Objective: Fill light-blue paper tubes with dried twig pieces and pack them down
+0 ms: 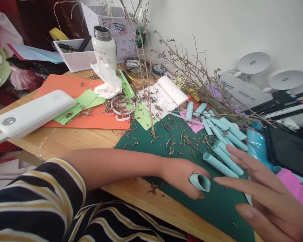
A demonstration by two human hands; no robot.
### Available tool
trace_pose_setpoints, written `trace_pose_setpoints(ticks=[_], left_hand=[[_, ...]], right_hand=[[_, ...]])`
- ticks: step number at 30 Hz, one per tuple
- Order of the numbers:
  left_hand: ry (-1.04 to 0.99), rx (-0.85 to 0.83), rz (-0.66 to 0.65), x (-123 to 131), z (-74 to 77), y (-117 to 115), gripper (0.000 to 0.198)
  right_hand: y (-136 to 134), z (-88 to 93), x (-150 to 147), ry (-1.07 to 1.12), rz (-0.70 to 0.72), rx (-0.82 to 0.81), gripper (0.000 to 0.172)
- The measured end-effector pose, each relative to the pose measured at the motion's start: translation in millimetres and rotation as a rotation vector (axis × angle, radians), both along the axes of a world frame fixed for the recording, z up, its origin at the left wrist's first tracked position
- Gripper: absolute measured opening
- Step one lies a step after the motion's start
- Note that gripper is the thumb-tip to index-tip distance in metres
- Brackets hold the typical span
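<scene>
My left hand [183, 176] rests on the dark green mat [217, 205] and pinches a small rolled tube of light blue paper [200, 182] between thumb and fingers. My right hand [265, 195] hovers at the right with its fingers stretched out and apart, holding nothing, its fingertips close to the held tube. Several more light blue paper rolls [223, 141] lie in a loose pile on the mat just beyond both hands. Dry twigs [192, 77] with crumbling leaves arch over the pile.
A white power bank [31, 114] lies on orange paper [65, 87] at the left. A white bottle [104, 47], crumpled tissue [107, 80], tape rings [122, 106], white organiser [73, 53], markers [285, 104] and a dark tablet [290, 151] crowd the wooden desk [73, 137].
</scene>
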State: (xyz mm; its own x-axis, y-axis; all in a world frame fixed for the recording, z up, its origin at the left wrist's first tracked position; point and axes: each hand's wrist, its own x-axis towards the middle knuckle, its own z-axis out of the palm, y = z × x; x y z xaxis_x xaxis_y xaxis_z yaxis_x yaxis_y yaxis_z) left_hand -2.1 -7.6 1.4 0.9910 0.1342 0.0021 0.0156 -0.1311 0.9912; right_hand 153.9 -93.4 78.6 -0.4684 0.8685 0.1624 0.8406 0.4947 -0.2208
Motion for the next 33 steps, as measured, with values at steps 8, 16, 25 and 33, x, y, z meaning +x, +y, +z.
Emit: trace_pose_setpoints(ticks=[8, 16, 25, 33], left_hand=[[0.055, 0.020, 0.014, 0, 5.3, 1, 0.017], [0.048, -0.012, 0.015, 0, 1.3, 0, 0.016], [-0.059, 0.037, -0.082, -1, -2.3, 2, 0.014], [-0.093, -0.069, -0.144, 0, -3.1, 4, 0.015]], right_hand=[[20, -2.8, -21, -0.304, 0.149, -0.051, 0.041], [33, 17.6, -11, -0.221, 0.218, -0.140, 0.035], [140, -47.1, -34, -0.145, -0.362, -0.137, 0.029], [163, -65.6, -62, -0.400, -0.498, -0.251, 0.027]])
